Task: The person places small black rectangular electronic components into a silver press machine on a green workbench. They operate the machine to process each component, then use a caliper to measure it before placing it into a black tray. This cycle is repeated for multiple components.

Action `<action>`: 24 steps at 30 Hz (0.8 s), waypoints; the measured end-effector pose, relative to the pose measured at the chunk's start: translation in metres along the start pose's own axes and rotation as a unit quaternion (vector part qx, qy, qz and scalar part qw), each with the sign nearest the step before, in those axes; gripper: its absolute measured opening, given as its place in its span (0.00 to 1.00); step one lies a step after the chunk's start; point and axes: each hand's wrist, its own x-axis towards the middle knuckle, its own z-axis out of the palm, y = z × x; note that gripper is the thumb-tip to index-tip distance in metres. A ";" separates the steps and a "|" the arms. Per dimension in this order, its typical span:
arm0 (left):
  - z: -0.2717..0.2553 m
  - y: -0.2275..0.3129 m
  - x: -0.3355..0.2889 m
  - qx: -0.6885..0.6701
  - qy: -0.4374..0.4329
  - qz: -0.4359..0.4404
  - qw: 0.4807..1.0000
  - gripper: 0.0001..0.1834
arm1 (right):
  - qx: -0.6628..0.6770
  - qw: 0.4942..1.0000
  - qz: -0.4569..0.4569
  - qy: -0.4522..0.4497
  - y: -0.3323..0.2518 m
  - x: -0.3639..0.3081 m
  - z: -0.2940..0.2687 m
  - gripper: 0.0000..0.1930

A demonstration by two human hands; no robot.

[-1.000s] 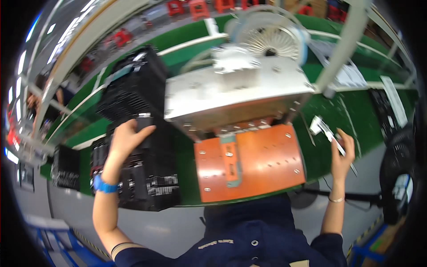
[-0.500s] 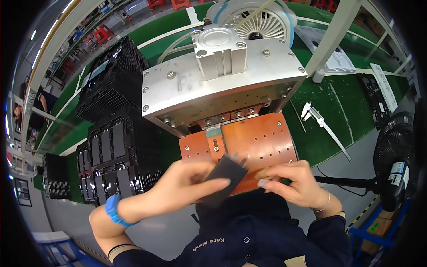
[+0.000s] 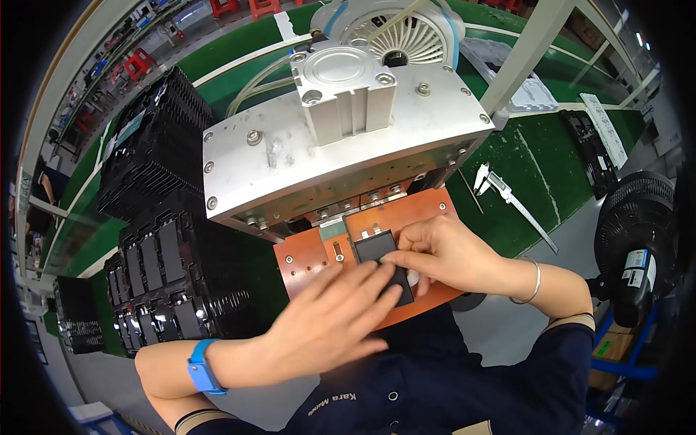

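A flat black battery cell [image 3: 375, 247] with two silver tabs at its far end lies on the orange plate [image 3: 425, 211], against a thin dark strip on its left. My left hand [image 3: 322, 322] has its fingers stretched out, their tips resting on the cell's near left part. My right hand [image 3: 453, 254] pinches the cell's right side, thumb on top; something small and white shows under its fingers. Just beyond the tabs stands the silver press [image 3: 264, 163], its lower blocks above the plate's far edge.
Stacked black trays [image 3: 156, 152] stand left, with a nearer stack [image 3: 210, 290] holding several dark cells. A caliper [image 3: 515, 199] and a thin rod lie on the green mat to the right. A black fan [image 3: 634, 246] is at far right; a white fan [image 3: 395, 32] stands behind the press.
The black cell has gone from being held up, tilted, in my left hand to lying on the plate. My left fingers have opened out over it, and my right hand has moved in onto its side.
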 end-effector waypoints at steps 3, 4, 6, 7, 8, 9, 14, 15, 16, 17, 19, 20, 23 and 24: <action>0.010 0.002 -0.008 0.025 -0.074 0.009 0.997 0.42 | -0.177 0.971 -0.121 0.103 -0.003 0.003 0.001 0.09; 0.011 0.001 -0.008 0.036 -0.094 0.013 0.995 0.43 | -0.201 0.940 -0.212 0.176 0.009 0.003 0.007 0.08; 0.011 0.000 -0.008 0.015 -0.087 0.008 0.996 0.43 | -0.282 0.852 -0.369 0.243 0.024 0.011 0.010 0.13; 0.010 0.000 -0.008 0.007 -0.086 0.006 0.996 0.43 | -0.303 0.845 -0.367 0.243 0.024 0.013 0.012 0.13; 0.010 -0.001 -0.007 0.012 -0.088 0.010 0.996 0.42 | -0.324 0.838 -0.365 0.243 0.024 0.015 0.016 0.13; 0.011 -0.002 -0.007 0.018 -0.089 0.015 0.996 0.42 | -0.346 0.831 -0.362 0.242 0.024 0.015 0.019 0.14; 0.012 -0.002 -0.008 0.043 -0.100 0.018 0.994 0.41 | -0.412 0.801 -0.370 0.228 0.026 0.021 0.025 0.17; 0.011 -0.001 -0.008 0.047 -0.102 0.018 0.993 0.41 | -0.421 0.799 -0.364 0.227 0.025 0.022 0.026 0.17; 0.011 -0.001 -0.008 0.053 -0.105 0.019 0.993 0.41 | -0.430 0.797 -0.358 0.227 0.025 0.021 0.027 0.18; 0.012 -0.001 -0.008 0.053 -0.106 0.017 0.993 0.41 | -0.437 0.795 -0.353 0.230 0.025 0.022 0.029 0.19; 0.011 -0.001 -0.009 0.060 -0.107 0.015 0.992 0.41 | -0.452 0.788 -0.343 0.239 0.024 0.022 0.030 0.20; 0.011 -0.001 -0.008 0.057 -0.111 0.012 0.992 0.41 | -0.446 0.793 -0.335 0.245 0.022 0.022 0.030 0.20; 0.009 0.001 -0.008 0.052 -0.120 0.004 0.991 0.40 | -0.430 0.797 -0.335 0.261 0.022 0.021 0.029 0.20; 0.009 0.001 -0.007 0.052 -0.121 0.003 0.991 0.40 | -0.426 0.792 -0.349 0.265 0.025 0.021 0.028 0.20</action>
